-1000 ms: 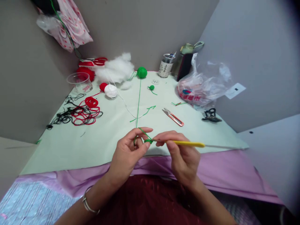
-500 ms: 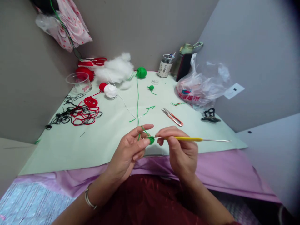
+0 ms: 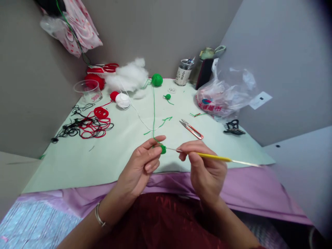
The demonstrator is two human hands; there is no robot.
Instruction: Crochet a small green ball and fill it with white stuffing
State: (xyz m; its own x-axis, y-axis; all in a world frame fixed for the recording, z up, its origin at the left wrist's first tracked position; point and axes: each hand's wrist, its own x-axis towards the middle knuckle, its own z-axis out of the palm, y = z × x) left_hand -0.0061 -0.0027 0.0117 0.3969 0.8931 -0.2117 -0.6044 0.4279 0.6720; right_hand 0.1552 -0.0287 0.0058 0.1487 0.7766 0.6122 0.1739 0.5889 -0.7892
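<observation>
My left hand (image 3: 141, 166) pinches a small green crochet piece (image 3: 163, 149) between thumb and fingers, with the green yarn strand (image 3: 153, 110) looped over the forefinger and running back to a green yarn ball (image 3: 157, 80). My right hand (image 3: 204, 169) grips a yellow-handled crochet hook (image 3: 215, 157) like a pencil; its metal tip reaches into the green piece. Both hands hover over the near edge of the pale green table mat (image 3: 109, 155).
Thread snips (image 3: 191, 129) lie just beyond my hands. Tangled red and black yarn (image 3: 86, 125) sits at left, with a clear cup (image 3: 88, 90), white stuffing (image 3: 128, 76), a red-and-white ball (image 3: 119, 99), a jar (image 3: 183, 72), a plastic bag (image 3: 225, 93) and a black hair clip (image 3: 233, 127).
The left hand has turned the green piece and lifted it slightly. The hook has pulled back a little to the right, its handle now tilting downward at the far end.
</observation>
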